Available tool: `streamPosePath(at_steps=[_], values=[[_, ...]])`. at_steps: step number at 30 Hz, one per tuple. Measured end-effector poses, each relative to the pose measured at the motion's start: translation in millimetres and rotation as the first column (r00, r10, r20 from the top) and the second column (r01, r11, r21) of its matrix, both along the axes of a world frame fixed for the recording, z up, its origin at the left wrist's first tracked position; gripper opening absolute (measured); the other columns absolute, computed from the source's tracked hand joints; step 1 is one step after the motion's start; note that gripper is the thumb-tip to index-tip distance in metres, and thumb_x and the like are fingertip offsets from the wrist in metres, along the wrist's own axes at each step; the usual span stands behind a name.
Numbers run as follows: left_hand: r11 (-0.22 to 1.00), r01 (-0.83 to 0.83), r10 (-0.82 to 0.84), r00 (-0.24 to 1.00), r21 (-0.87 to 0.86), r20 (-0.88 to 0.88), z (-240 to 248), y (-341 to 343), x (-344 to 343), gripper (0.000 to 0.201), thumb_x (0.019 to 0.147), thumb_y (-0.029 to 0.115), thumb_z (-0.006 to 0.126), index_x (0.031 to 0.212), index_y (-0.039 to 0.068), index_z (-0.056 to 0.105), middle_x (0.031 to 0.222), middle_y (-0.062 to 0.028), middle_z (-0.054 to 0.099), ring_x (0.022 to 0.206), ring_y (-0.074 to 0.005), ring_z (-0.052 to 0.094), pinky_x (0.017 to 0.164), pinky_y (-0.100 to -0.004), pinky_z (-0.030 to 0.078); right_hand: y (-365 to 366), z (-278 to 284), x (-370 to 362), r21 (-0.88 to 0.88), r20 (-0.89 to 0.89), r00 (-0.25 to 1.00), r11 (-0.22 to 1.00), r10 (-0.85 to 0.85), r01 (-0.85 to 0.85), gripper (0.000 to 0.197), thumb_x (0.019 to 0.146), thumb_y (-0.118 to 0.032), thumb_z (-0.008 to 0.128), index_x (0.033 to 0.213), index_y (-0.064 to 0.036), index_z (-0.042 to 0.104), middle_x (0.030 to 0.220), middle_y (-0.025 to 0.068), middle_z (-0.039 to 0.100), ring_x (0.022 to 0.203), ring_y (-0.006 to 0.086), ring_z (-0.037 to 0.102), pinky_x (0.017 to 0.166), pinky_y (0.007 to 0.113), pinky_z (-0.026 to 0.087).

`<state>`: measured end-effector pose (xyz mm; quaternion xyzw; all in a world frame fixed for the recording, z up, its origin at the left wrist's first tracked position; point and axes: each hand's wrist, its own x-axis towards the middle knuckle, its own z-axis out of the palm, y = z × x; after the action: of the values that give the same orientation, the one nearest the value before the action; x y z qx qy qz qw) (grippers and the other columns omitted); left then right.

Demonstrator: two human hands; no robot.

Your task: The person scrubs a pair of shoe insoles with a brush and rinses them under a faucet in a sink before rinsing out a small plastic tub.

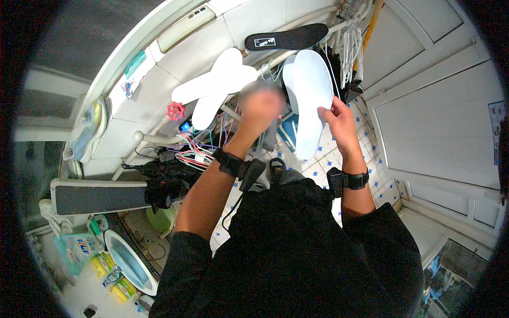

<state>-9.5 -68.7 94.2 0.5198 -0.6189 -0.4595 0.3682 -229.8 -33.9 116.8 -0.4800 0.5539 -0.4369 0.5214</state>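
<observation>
Both hands up: my right hand [339,123] pinches the pale blue insole [310,100] at its edge; left hand [260,106] is blurred, grip unclear. Insole looks light and floppy, so I'd grip mid-edge.

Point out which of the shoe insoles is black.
The black foam insole lying across the pipes at the top, farthest from both hands. The others are white or pale blue: two crossed white insoles and the pale blue insole at the right hand.

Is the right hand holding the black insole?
No, the right hand grips the pale blue foam insole; the black insole rests higher up on the pipes.
</observation>
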Motion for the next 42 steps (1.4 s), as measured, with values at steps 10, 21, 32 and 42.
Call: streamPosePath(at_steps=[10, 21, 32, 42], values=[[0.945, 0.318, -0.139, 0.610, -0.081, 0.780, -4, 23, -17, 0.033, 0.077, 0.009, 0.054, 0.110, 0.003, 0.056, 0.089, -0.0134, 0.063, 0.093, -0.0349, 0.059, 0.084, -0.0423, 0.045, -2, -7, 5, -0.114, -0.112, 0.986, 0.987, -0.122, 0.110, 0.024, 0.086, -0.014, 0.054, 0.100, 0.0043, 0.059, 0.077, 0.0077, 0.062, 0.068, 0.0106, 0.054, 0.061, 0.025, 0.043], [0.829, 0.205, -0.085, 0.966, 0.520, -0.244, -35, 34, -37, 0.024, 0.087, 0.016, 0.055, 0.097, -0.006, 0.059, 0.076, -0.0101, 0.063, 0.060, -0.0149, 0.062, 0.051, -0.0274, 0.050, 9, -40, 27, 0.275, -0.027, 0.981, 0.942, -0.192, 0.192, 0.054, 0.087, -0.014, 0.057, 0.133, 0.0034, 0.035, 0.092, 0.0082, 0.060, 0.077, 0.0138, 0.058, 0.062, 0.028, 0.049], [0.761, 0.054, -0.046, 0.999, 0.646, -0.030, -31, 28, -32, 0.036, 0.093, 0.032, 0.046, 0.108, 0.001, 0.054, 0.073, -0.0096, 0.061, 0.045, -0.0138, 0.054, 0.041, -0.0286, 0.045, -35, -96, 28, 0.028, -0.080, 0.984, 0.986, -0.159, 0.162, 0.031, 0.082, 0.000, 0.053, 0.112, -0.0014, 0.061, 0.078, 0.0009, 0.056, 0.067, 0.0084, 0.048, 0.062, 0.022, 0.041], [0.747, -0.173, 0.192, 0.981, 0.642, 0.040, -41, 85, 51, 0.039, 0.093, 0.035, 0.047, 0.114, 0.002, 0.052, 0.081, -0.0081, 0.063, 0.050, -0.0135, 0.055, 0.043, -0.0269, 0.044, -103, -117, 34, -0.048, -0.682, 0.723, 0.993, -0.108, 0.103, 0.037, 0.080, -0.016, 0.052, 0.112, 0.0001, 0.057, 0.101, 0.0241, 0.060, 0.094, 0.0408, 0.057, 0.085, 0.043, 0.046]])
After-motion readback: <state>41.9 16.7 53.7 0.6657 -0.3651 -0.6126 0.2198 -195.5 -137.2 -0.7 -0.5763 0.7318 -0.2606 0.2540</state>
